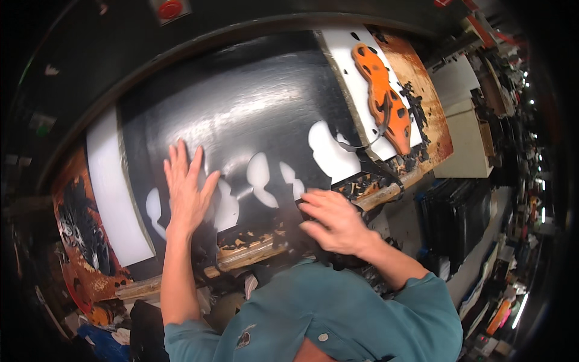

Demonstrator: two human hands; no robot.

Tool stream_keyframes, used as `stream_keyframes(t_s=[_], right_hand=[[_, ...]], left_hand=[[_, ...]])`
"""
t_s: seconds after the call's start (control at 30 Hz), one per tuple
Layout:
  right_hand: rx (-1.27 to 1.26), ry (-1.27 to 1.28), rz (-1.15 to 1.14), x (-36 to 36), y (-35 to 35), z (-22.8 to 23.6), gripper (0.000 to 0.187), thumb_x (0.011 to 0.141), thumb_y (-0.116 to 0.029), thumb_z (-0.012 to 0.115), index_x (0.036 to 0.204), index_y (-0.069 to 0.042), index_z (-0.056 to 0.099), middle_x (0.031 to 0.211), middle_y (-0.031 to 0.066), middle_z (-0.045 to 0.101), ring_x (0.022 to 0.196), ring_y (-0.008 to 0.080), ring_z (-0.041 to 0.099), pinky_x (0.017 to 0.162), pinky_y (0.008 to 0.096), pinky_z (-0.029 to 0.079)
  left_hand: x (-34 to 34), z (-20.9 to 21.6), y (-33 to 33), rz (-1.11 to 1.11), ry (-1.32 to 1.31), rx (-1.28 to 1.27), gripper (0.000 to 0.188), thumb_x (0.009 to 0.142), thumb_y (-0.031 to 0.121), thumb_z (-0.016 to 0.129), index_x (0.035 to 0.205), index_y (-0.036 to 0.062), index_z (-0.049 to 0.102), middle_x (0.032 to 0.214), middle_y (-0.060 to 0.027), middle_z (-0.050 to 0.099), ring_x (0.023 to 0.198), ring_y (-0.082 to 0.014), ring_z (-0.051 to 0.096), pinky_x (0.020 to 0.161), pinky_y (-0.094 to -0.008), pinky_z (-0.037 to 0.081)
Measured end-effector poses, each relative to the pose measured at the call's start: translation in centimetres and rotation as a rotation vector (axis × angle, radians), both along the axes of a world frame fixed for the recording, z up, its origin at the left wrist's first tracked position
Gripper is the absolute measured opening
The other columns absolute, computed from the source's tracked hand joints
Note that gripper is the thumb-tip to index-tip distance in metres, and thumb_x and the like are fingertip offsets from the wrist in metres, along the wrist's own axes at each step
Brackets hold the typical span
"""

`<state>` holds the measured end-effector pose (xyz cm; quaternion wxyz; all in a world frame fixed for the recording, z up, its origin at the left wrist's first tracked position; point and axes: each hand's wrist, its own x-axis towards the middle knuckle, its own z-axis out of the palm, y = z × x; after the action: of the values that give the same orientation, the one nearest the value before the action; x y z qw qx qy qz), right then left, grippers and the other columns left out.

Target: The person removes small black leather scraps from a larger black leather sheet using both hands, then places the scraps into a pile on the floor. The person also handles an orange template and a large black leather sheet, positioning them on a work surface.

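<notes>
A glossy black sheet covers the middle of the work surface, with several rounded cut-outs near its front edge showing white below. My left hand lies on this sheet with fingers spread, between cut-outs. Close to the front edge, my right hand has its fingers stretched out and thumb apart, beside a small white cut-out. Dark, blurred material hangs near its fingertips; whether they touch it I cannot tell. To the right, an orange, wavy-edged cutting die with dark holes rests on a white board.
Black scraps litter the brown board at the right, and more scraps lie at the far left. A wooden rail runs along the front edge. Stacked black sheets stand to the right. A red button is at the top.
</notes>
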<state>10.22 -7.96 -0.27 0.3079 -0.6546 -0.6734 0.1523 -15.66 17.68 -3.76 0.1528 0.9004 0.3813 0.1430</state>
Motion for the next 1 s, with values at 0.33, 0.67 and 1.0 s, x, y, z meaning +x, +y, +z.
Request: stream_keyframes(t_s=[0.33,0.67,1.0], right_hand=[[-0.402,-0.142,-0.62,25.1,0.7,-1.9,0.127,0.072,-0.062,0.088,0.166,-0.001,0.027,0.17,0.0341,0.018,0.158,0.0435,0.024,0.129,0.0485,0.023],[-0.287,-0.23,-0.499,27.1,2.6,-2.7,0.11,0.062,-0.051,0.086,0.156,-0.006,0.05,0.16,0.03,0.033,0.139,0.044,0.04,0.119,0.0522,0.037],[0.43,1.547,-0.171,29.3,-1.5,6.6,0.064,0.09,-0.017,0.066,0.146,0.008,0.047,0.13,0.0137,0.063,0.124,0.0262,0.062,0.116,0.0419,0.046]], left_hand=[[-1.4,1.3,1.1,0.14,-0.164,-0.067,0.057,0.099,0.024,0.073,0.151,0.0068,0.056,0.168,-0.0152,0.039,0.159,-0.0361,0.028,0.13,-0.0513,0.019],[-2.9,-2.2,3.8,0.246,-0.026,0.306,0.051,0.103,0.023,0.068,0.151,0.0102,0.056,0.163,-0.0159,0.045,0.154,-0.0371,0.038,0.127,-0.052,0.027],[-2.2,-1.8,3.2,0.32,-0.032,0.287,0.05,0.102,0.021,0.069,0.149,0.0102,0.058,0.162,-0.0131,0.048,0.154,-0.0352,0.039,0.125,-0.0483,0.033]])
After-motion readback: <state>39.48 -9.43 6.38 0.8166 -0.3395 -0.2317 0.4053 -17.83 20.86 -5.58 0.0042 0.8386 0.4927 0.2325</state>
